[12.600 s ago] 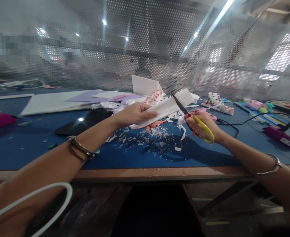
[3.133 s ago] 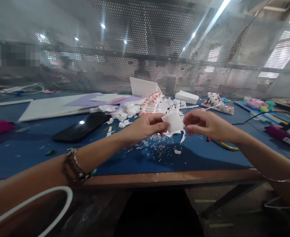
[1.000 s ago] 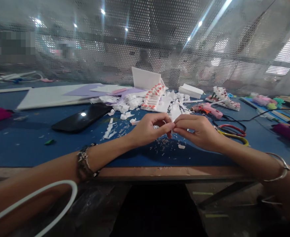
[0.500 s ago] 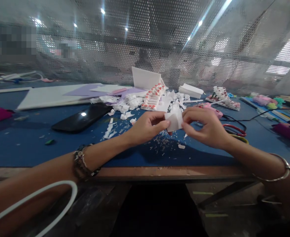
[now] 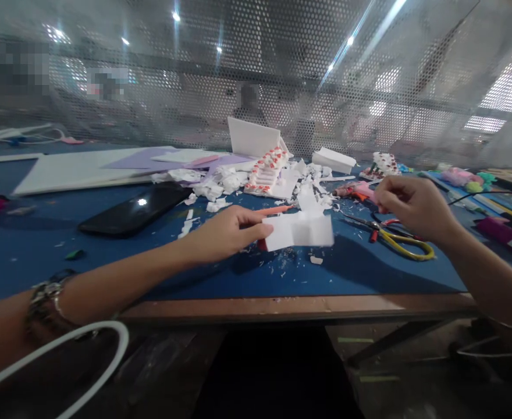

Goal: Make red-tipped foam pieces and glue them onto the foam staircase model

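My left hand point(image 5: 234, 235) pinches a creased piece of white paper point(image 5: 310, 231) between thumb and fingers, above the blue table. A slim orange stick-like tool point(image 5: 276, 210) shows just behind these fingers; whether they hold it is hidden. A bit of red peeks out under the thumb. On the right, my right hand point(image 5: 413, 203) is closed at the rear of a pink glue gun point(image 5: 362, 187), whose handle it covers. Yellow-handled scissors point(image 5: 406, 243) lie below that hand. White paper scraps point(image 5: 221, 181) are heaped beyond both hands.
A small white model staircase with red dots point(image 5: 265, 173) stands amid the scraps. A black phone point(image 5: 134, 212) lies to the left, near white and lilac sheets point(image 5: 73, 170). Farther right are a purple power strip point(image 5: 507, 235) and pastel lumps point(image 5: 459, 176). A perforated screen point(image 5: 273, 64) rises behind.
My right hand has left the paper and moved right to the glue gun. My left hand, still pinching the paper, has shifted left and lower, and the paper is spread wider. The scissors are now uncovered.
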Demonstrator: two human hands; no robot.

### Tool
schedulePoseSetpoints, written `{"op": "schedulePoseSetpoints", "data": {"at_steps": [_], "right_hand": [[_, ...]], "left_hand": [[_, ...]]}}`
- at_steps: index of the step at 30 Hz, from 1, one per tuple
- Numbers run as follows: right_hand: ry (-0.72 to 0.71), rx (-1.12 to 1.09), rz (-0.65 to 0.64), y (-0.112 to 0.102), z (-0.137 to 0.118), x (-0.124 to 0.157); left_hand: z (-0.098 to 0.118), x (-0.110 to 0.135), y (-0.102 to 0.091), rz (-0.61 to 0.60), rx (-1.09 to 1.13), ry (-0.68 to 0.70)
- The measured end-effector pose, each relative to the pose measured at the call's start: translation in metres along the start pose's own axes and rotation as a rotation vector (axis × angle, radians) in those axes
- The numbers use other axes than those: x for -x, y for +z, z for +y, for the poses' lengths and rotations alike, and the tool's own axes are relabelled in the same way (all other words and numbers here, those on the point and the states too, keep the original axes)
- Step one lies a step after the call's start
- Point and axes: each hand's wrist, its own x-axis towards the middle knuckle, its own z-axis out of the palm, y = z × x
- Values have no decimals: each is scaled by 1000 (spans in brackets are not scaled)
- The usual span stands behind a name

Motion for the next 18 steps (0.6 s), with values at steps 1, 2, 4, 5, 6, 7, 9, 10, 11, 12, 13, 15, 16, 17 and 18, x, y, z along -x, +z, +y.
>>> {"op": "schedulePoseSetpoints", "data": {"at_steps": [1, 2, 4, 5, 6, 7, 9, 10, 11, 12, 13, 15, 16, 17, 18], "right_hand": [[-31, 29, 9, 4, -6, 3], [-94, 63, 30, 8, -13, 7], [-248, 113, 66, 17, -31, 14], [-332, 151, 40, 22, -40, 17], [-411, 194, -12, 26, -47, 19], [-479, 231, -56, 30, -54, 19], [-554, 297, -105, 36, -60, 18], [-562, 320, -92, 39, -61, 15], [-555, 337, -67, 41, -61, 12], [-544, 346, -35, 42, -60, 9], [-538, 345, -14, 43, -59, 5], [-538, 324, -10, 43, -56, -4], [-539, 305, -19, 42, -55, -9], [-536, 284, -24, 41, -53, -14], [-524, 267, -23, 38, -50, -20]], "left_hand": [[4, -2, 4, 7, 15, -5], [9, -3, 8, 15, 39, -15], [18, -7, 14, 26, 110, -43], [22, -9, 17, 30, 156, -54], [26, -11, 20, 34, 202, -58], [29, -12, 22, 38, 251, -49], [34, -14, 25, 22, 344, -12], [35, -15, 25, 11, 389, 4], [36, -16, 26, 5, 435, 11], [37, -17, 26, 10, 481, 11], [37, -18, 25, 21, 525, 2], [36, -22, 23, 64, 591, -27], [36, -23, 22, 77, 607, -42], [35, -25, 20, 82, 608, -54], [35, -27, 19, 85, 596, -62]]}}
